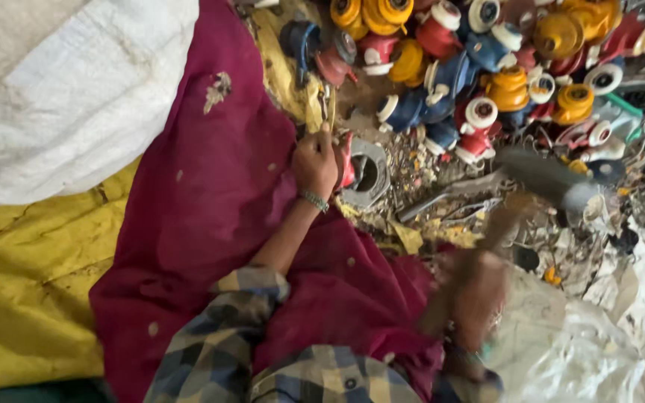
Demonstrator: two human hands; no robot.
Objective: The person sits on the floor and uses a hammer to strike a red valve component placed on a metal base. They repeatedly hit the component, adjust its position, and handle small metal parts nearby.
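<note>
While clenched round a small red plastic piece (346,160), left hand (315,164) pressed against grey metal ring-shaped housing (367,175) near centre. Right hand (475,298) at 5 o'clock, blurred, gripping wooden handle of grey-headed hammer (543,179) raised at 3 o'clock. Heap of red, blue and yellow plastic wheel-like parts (487,67) at 1 o'clock, just beyond the housing. Maroon cloth (210,194) draped under the left arm, yellow tarpaulin (24,291) at 8 o'clock, white woven sack (61,89) at 10 o'clock
</note>
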